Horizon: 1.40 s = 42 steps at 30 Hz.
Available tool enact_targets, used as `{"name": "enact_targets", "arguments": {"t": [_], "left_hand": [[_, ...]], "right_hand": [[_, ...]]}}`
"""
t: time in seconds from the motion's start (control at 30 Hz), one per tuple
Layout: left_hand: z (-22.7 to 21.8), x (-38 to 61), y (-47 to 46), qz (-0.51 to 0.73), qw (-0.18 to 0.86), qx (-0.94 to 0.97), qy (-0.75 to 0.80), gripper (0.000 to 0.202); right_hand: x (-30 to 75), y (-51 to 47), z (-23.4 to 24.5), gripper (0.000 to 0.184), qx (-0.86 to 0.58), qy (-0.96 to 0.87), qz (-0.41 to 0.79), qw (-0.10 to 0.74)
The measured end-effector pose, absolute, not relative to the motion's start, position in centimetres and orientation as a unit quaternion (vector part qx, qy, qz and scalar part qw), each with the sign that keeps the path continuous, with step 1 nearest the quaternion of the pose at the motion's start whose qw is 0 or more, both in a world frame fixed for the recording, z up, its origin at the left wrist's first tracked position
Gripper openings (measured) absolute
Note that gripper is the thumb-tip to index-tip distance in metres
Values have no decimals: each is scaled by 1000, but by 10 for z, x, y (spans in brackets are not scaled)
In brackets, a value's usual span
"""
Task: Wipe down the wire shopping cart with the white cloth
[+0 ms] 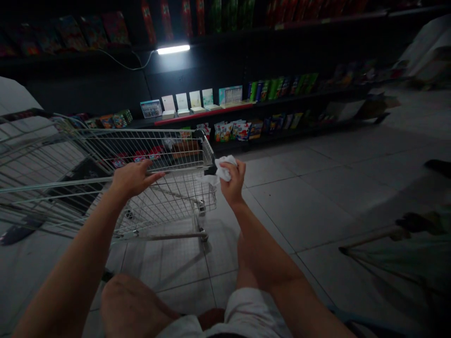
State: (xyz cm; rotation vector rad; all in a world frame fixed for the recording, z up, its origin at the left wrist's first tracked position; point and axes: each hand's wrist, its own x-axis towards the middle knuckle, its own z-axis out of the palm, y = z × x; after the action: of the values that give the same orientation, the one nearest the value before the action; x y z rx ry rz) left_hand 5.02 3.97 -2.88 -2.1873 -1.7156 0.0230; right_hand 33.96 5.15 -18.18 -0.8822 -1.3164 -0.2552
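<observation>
My left hand (136, 179) lies over the top rail of a wire shopping cart (141, 137), its fingers stretched out flat and not visibly wrapped around the rail. My right hand (233, 182) is raised just beyond the cart's right corner and clutches a crumpled white tissue or paper napkin (222, 169). Part of the tissue sticks out to the left of my fingers. Inside the cart, several dark and coloured items lie partly hidden behind the wire mesh.
Dark store shelves (268, 101) with boxed and packaged goods run along the far side, lit by a strip light (173, 49). Pale floor tiles (299, 211) stretch to the right. A metal-framed item with greenish fabric (398, 258) stands at the lower right.
</observation>
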Motion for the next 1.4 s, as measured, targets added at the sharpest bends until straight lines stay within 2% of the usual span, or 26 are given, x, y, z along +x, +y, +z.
{"name": "enact_targets", "arguments": {"t": [0.07,0.13,0.27,0.33,0.43,0.5,0.67,0.8,0.93,1.03,1.13,1.3,1.4], "left_hand": [[-34,77,41,-9,188,-819,-543,72],[-41,109,42,-22,185,-845,-501,66],[-56,151,45,-30,160,-854,-494,56],[-61,155,46,-36,164,-843,-511,53],[-65,148,46,-42,170,-837,-518,50],[-65,142,44,-47,170,-836,-519,50],[-64,131,40,-46,170,-834,-523,50],[-62,122,39,-35,177,-834,-521,51],[-60,112,36,-30,174,-833,-525,52],[-60,107,33,-28,171,-832,-527,53],[-61,104,31,-32,174,-831,-527,54],[-62,102,29,-33,173,-831,-527,54],[-62,101,27,-38,176,-833,-523,53]], "right_hand": [[326,56,-188,24,-402,-579,-96,703],[312,56,-214,25,-426,-580,-88,689],[304,46,-260,22,-432,-679,-83,587],[307,43,-257,21,-424,-680,-76,593],[306,47,-234,28,-427,-610,-70,664],[299,51,-230,33,-425,-595,-74,678],[280,45,-282,27,-471,-660,-109,575],[288,38,-313,22,-510,-673,-43,534],[297,43,-313,15,-552,-667,65,496],[288,43,-312,22,-564,-625,63,536],[266,32,-319,30,-517,-629,58,578],[246,14,-333,35,-502,-720,65,476],[250,14,-328,31,-512,-729,68,449]]}}
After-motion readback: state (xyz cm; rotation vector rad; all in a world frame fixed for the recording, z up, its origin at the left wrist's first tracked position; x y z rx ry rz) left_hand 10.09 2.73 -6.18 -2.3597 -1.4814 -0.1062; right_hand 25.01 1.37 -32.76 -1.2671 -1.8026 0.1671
